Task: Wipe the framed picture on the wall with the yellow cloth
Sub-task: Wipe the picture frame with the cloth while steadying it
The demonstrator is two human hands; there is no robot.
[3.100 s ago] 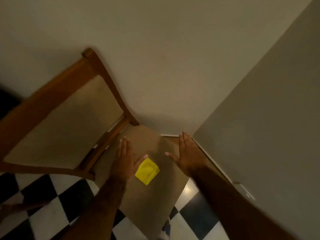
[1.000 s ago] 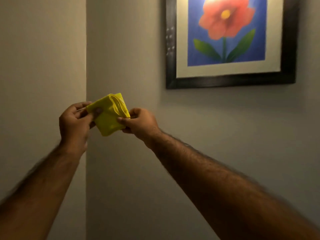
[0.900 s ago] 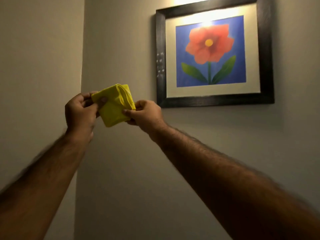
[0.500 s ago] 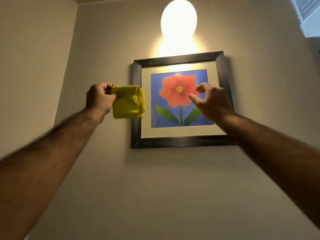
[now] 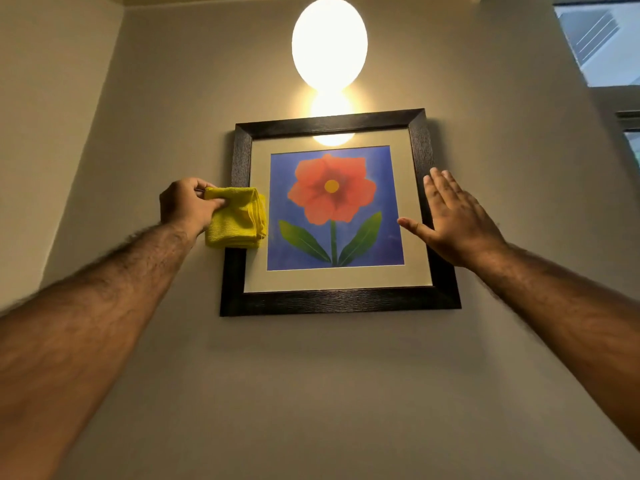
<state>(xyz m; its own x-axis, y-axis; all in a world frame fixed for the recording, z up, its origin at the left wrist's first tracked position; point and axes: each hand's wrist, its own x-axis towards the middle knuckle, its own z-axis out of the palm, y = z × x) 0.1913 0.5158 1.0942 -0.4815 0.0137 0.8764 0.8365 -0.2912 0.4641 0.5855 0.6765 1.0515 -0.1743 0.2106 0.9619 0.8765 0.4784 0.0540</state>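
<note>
A framed picture (image 5: 332,301) hangs on the beige wall: black frame, cream mat, red flower on blue. My left hand (image 5: 185,206) grips a folded yellow cloth (image 5: 239,218), which lies over the frame's left bar at mid height and covers part of the mat. My right hand (image 5: 453,220) is open, fingers spread and pointing up, over the frame's right bar; I cannot tell whether the palm touches it. Both forearms reach up from the lower corners.
A glowing oval wall lamp (image 5: 329,43) sits just above the frame and glares on the glass. The room corner (image 5: 86,143) runs down at the left. A window (image 5: 606,39) shows at the top right.
The cloth was lifted from the chair seat and held in both hands. My right hand let go and moved to the frame's right side; my left hand brought the cloth onto the left bar.
</note>
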